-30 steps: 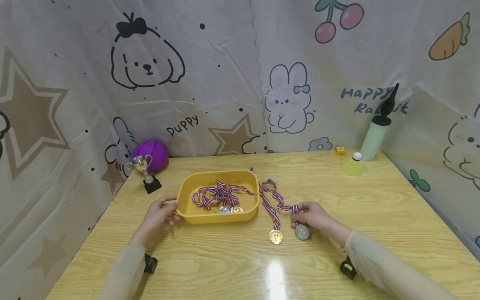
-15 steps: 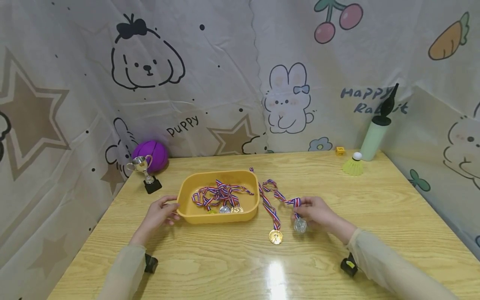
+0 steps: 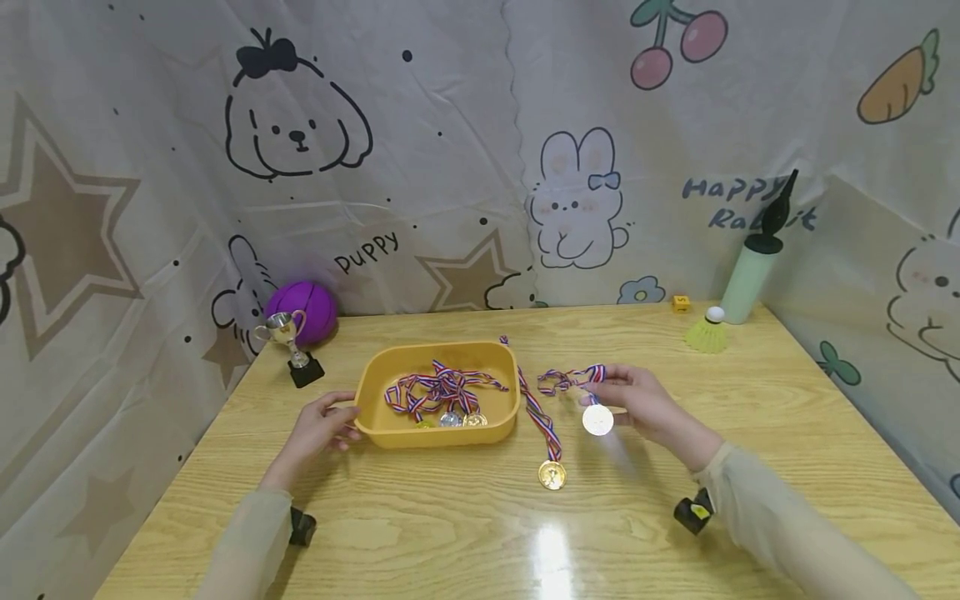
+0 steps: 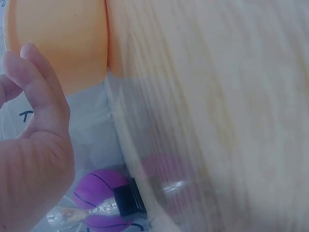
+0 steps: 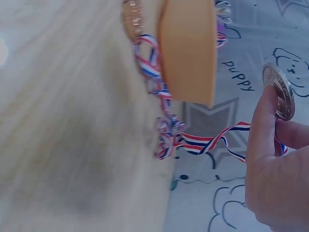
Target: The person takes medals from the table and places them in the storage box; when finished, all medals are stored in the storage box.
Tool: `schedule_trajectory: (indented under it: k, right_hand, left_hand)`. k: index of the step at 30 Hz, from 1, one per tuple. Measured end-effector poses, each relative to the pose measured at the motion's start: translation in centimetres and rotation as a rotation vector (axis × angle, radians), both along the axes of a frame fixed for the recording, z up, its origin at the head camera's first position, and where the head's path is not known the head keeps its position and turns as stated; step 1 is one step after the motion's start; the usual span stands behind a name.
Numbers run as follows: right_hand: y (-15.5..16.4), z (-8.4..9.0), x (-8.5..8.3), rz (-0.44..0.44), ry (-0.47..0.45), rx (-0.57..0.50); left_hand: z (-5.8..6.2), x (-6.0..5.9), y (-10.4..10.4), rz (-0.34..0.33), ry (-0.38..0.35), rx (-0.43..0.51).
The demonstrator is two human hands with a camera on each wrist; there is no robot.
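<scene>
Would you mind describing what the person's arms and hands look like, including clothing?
The left sleeve and right sleeve are plain pale cream; the left hand and right hand are bare. A small black device shows near each wrist, the right one with a yellow mark.

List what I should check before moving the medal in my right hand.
1. Grip: right hand pinches the held ribbon; ok.
2. Held medal off the table: ok.
3. Held ribbon fully lifted: not ok; its far end lies on the table.
4. Clear of the gold medal's ribbon: cannot tell; they overlap in the right wrist view.
5. Yellow bin upright: ok; left hand touches its end.
</scene>
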State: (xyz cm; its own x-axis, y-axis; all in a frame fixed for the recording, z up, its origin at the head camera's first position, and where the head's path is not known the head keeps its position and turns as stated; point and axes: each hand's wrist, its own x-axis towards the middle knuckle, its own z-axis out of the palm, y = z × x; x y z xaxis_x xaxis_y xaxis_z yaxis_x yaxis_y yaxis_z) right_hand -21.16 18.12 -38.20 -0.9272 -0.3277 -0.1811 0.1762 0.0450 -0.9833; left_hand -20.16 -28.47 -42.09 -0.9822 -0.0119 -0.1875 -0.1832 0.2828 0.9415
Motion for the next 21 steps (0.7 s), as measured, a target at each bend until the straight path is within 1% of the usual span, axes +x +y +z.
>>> schedule_trajectory:
  k: [5, 12, 21]
  right_hand:
    - [-0.6, 1.4, -0.1, 0.012, 0.022, -0.013]
    - [-1.5, 3.1, -0.2, 0.042, 0.054, -0.041]
    - [-3.8, 5.4, -1.0, 0.049, 0.063, -0.069]
  left_hand:
    - [-0.1, 0.0, -0.1, -0.003, -0.002, -0.006]
    - [0.1, 0.1, -0.1, -0.006, -0.006, -0.004]
    - [0.1, 0.1, 0.0, 0.004, -0.014, -0.006]
